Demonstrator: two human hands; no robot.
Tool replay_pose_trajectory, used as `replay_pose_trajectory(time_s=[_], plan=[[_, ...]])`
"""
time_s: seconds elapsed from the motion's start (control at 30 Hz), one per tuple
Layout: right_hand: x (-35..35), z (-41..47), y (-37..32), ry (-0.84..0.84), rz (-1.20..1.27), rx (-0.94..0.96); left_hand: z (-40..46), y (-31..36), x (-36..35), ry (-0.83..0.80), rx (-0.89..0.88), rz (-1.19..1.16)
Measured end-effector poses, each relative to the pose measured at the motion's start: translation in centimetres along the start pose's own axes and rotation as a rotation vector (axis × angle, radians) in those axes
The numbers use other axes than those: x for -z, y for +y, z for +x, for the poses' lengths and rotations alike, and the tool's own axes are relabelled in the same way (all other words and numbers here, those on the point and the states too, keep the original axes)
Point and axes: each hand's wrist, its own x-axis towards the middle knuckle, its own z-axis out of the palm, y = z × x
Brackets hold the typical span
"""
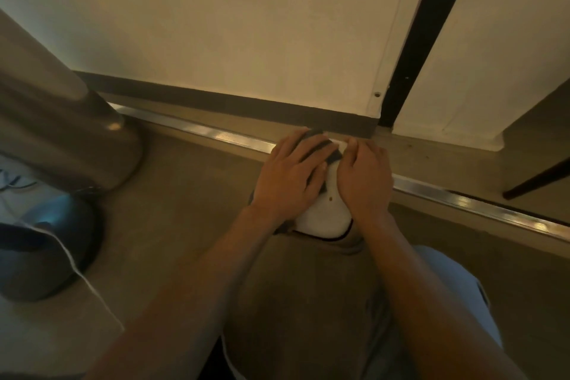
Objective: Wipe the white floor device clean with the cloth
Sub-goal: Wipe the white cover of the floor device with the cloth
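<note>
A white rounded floor device (324, 216) sits on the floor just in front of the metal threshold strip, mostly covered by my hands. A dark grey cloth (317, 145) lies over its far end. My left hand (288, 180) presses flat on the cloth, fingers spread over it. My right hand (364, 177) cups the device's right side, fingers curled over its top edge next to the cloth. The far part of the device is hidden under the cloth and hands.
A metal threshold strip (462, 197) runs across the floor below a cream wall with a dark baseboard (246, 105). A grey cylindrical object (61, 133) and a dark rounded base (46, 256) stand at the left. My knee (308, 302) is below the device.
</note>
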Motion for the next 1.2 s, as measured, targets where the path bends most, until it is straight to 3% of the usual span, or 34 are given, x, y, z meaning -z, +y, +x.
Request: replay_pose_trajectory(time_s=[0.13,0.23,0.37,0.43,0.67,0.83,1.0,1.2], plan=[[0.2,-0.1,0.0,0.002,-0.015,-0.004,-2.1,0.3,0.5,0.048,-0.108,-0.039],[-0.1,0.2,0.2,-0.006,-0.015,0.011,0.1,-0.3,0.2,0.035,-0.014,-0.053],[0.0,0.0,-0.2,0.037,-0.057,0.044,5.4,-0.3,0.7,-0.168,0.176,-0.081],[0.0,0.0,-0.5,0.051,-0.074,0.025,6.5,-1.1,0.6,-0.195,0.253,-0.144],[-0.3,-0.2,-0.1,0.022,-0.040,-0.048,-4.4,-0.2,-0.5,0.115,0.308,-0.343],[0.2,-0.2,-0.1,-0.018,-0.029,-0.053,-3.5,-0.9,0.0,0.071,0.421,-0.580],[0.2,-0.1,-0.2,-0.038,-0.011,-0.047,5.2,-3.2,1.0,-0.122,0.615,-0.523],[0.0,-0.1,-0.2,-0.005,-0.011,-0.056,-5.9,1.0,-0.5,0.115,0.614,-0.606]])
